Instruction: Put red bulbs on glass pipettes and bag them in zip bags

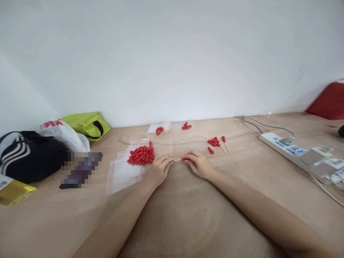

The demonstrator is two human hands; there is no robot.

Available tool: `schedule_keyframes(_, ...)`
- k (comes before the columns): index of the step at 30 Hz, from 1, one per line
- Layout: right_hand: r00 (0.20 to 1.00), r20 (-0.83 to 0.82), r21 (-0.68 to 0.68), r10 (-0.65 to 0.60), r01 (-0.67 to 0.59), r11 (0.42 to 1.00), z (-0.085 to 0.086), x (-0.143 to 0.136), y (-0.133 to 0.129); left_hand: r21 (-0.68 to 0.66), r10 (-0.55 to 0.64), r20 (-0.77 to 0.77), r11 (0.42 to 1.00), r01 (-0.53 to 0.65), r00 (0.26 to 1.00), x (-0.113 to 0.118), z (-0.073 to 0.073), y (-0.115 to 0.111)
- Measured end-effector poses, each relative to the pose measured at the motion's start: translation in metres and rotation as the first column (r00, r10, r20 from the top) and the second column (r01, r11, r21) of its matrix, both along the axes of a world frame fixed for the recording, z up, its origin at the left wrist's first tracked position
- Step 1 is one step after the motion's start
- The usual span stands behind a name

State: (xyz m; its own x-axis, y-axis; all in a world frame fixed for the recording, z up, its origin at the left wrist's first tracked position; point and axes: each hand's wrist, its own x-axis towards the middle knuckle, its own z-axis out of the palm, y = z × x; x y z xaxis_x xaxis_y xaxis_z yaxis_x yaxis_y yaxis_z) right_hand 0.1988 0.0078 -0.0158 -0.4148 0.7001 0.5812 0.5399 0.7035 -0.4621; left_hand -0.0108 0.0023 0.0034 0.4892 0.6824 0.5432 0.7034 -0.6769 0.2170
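Note:
My left hand [160, 169] is closed, pinching a thin clear dropper tube [176, 160] that points to the right. Between the fingertips of my right hand [199, 165] is a red rubber bulb [184, 159]; tube and bulb lie in line, and I cannot tell if they touch. Beyond my hands, many clear tubes [191, 146] lie side by side in rows. A heap of red bulbs [141, 154] sits left of them on clear zip bags [125, 175]. To the right are a few loose red bulbs [214, 142] and a dropper [224, 139] with its bulb on.
Two small zip bags with red bulbs [159, 130] [186, 125] lie near the wall. At left are a yellow-green pouch [86, 123], a white plastic bag [67, 134] and a black bag [32, 157]. A power strip [285, 145] with plugs and cables stands at right.

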Motion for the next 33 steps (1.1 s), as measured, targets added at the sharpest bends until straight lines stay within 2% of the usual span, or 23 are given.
schedule_keyframes(5, 0.999, -0.018, -0.011, 0.049, -0.049, 0.999, 0.004, -0.003, -0.002, 0.012, -0.036, -0.022, 0.999, 0.036, 0.999, 0.0, 0.0, 0.0)
schedule_keyframes(12, 0.99, -0.085, -0.019, 0.116, -0.118, 0.993, 0.01, -0.001, -0.005, 0.029, -0.098, 0.028, 0.995, 0.097, 0.995, 0.001, -0.002, 0.001)
schedule_keyframes(20, 0.977, -0.134, 0.13, 0.163, -0.146, 0.981, 0.005, 0.001, -0.001, 0.029, -0.192, 0.079, 0.981, 0.191, 0.978, 0.003, -0.002, 0.002)
schedule_keyframes(27, 0.976, -0.087, 0.2, 0.199, -0.179, 0.963, 0.002, 0.001, 0.0, 0.076, -0.223, 0.063, 0.973, 0.218, 0.973, 0.002, -0.007, 0.002)
schedule_keyframes(33, 0.987, 0.044, 0.208, 0.157, -0.163, 0.965, 0.002, 0.003, -0.002, 0.096, -0.207, 0.018, 0.974, 0.205, 0.978, 0.003, -0.007, -0.001)
